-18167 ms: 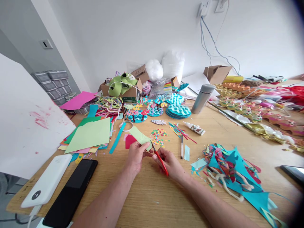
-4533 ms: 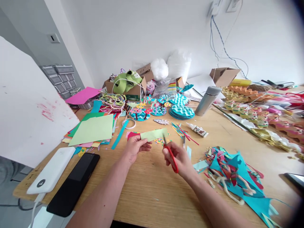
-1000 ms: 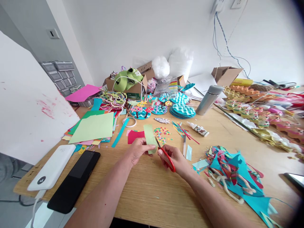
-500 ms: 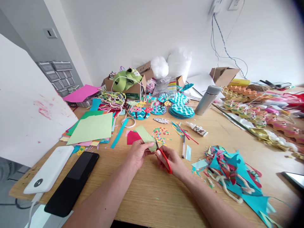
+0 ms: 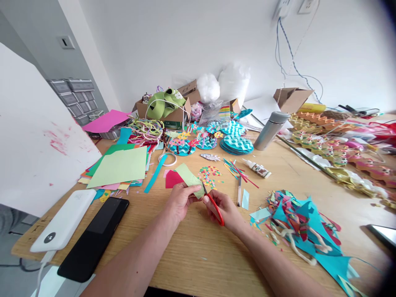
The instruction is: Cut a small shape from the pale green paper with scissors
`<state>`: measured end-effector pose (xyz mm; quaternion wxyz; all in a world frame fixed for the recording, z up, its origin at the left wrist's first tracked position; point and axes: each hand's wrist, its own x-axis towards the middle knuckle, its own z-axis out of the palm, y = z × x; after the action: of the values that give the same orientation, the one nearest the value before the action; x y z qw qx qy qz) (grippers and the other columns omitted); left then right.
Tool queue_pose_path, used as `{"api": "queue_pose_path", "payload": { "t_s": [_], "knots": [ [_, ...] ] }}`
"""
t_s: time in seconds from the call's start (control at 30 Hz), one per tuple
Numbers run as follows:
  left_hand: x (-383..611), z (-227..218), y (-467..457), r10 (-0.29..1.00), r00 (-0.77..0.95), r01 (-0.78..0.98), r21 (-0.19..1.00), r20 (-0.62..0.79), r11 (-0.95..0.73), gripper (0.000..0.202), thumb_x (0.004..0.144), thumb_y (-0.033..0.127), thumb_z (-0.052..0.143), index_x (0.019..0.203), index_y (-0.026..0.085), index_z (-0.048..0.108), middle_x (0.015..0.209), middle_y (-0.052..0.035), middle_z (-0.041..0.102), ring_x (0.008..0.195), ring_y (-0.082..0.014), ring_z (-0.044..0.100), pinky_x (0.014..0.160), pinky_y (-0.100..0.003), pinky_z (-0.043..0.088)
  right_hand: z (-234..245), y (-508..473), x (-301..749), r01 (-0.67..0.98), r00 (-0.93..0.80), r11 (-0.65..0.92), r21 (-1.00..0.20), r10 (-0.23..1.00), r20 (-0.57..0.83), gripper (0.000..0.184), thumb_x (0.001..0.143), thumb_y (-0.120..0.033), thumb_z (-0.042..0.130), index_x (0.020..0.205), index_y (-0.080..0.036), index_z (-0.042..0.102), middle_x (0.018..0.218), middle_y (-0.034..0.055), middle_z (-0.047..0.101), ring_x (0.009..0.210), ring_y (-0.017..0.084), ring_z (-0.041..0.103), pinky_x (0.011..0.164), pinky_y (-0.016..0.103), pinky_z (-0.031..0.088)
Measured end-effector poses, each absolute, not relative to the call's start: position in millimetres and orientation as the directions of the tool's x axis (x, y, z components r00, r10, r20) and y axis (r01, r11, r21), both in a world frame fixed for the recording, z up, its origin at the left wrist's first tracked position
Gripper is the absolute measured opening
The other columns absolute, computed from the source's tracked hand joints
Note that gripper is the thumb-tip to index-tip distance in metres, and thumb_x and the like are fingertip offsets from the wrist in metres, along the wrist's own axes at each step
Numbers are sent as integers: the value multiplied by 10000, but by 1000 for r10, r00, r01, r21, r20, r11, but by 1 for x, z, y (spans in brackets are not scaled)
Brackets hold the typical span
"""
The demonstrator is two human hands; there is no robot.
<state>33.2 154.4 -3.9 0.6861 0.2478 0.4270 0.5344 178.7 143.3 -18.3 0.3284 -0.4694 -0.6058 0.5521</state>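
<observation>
My left hand (image 5: 180, 200) pinches a strip of light green paper (image 5: 191, 177) just above the wooden table (image 5: 198, 255). My right hand (image 5: 225, 210) grips red-handled scissors (image 5: 214, 205), whose blades meet the lower right edge of the green strip. A dark pink paper piece (image 5: 172, 179) lies on the table just behind my left hand. A scatter of small coloured paper bits (image 5: 210, 173) lies beyond the scissors.
A stack of coloured paper sheets (image 5: 119, 167) lies at left, with a black phone (image 5: 94, 237) and white power bank (image 5: 64, 225) near the front edge. A pen (image 5: 239, 194), glue bottle (image 5: 256, 167), metal flask (image 5: 267, 130), teal wave discs (image 5: 236, 144) and a scrap heap (image 5: 305, 225) lie to the right.
Over the last second the green strip has tilted from upright to leaning left, and the scissors have stayed at its lower edge. Both hands have hardly shifted.
</observation>
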Motion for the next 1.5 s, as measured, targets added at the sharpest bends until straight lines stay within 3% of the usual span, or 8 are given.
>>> {"api": "queue_pose_path", "payload": {
  "t_s": [1.5],
  "knots": [
    [29,-8,158,948,84,-502,809,-307,306,226,520,218,796,689,106,697,669,-44,682,603,-125,603,569,-238,495,-17,144,179,181,-352,-55,-982,929,-116,485,704,-622,652,643,-206,410,427,-84,437,327,62,381,332,184,259]
  ]
}}
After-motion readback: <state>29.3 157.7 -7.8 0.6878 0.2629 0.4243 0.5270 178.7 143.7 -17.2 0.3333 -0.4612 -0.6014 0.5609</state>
